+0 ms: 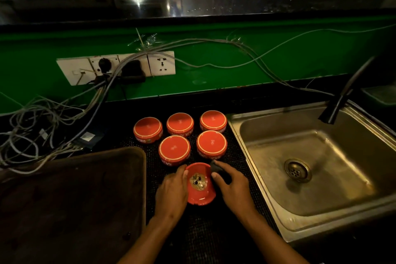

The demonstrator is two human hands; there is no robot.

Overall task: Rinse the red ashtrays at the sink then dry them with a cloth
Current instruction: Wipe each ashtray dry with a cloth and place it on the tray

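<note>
Red ashtray (200, 184), glazed and round, is sitting upright on the black mesh mat (214, 233) between both hands, its bowl facing up and showing a pale printed emblem too small to read; notches are showing on its near rim. Left hand (171, 191) is curling its fingers round the left wall of this ashtray, thumb resting on the upper rim. Right hand (232, 186) is pinching a dark cloth (217, 168) against the ashtray's right rim, with the thumb lying along the edge.

Five further red ashtrays are lying upside down on the mat behind it, in two rows: back left (147, 129), back middle (180, 124), back right (213, 120), front left (174, 149) and front right (212, 144). Each base is carrying a thin white ring and a small white mark at its centre. White lettering is running round their side walls, seen inverted; only fragments such as "RAJA" can be made out, and the rest stays uncertain.

Stainless steel sink (267, 195) is lying just to the right of the mat, with its drain (297, 170) at the middle and a dark tap (342, 100) leaning over the basin. A brown tray (70, 199) is resting to the left of the mat. On the green wall behind, a white socket panel (116, 68) is holding black plugs, and grey cables (42, 126) are trailing across the counter.
</note>
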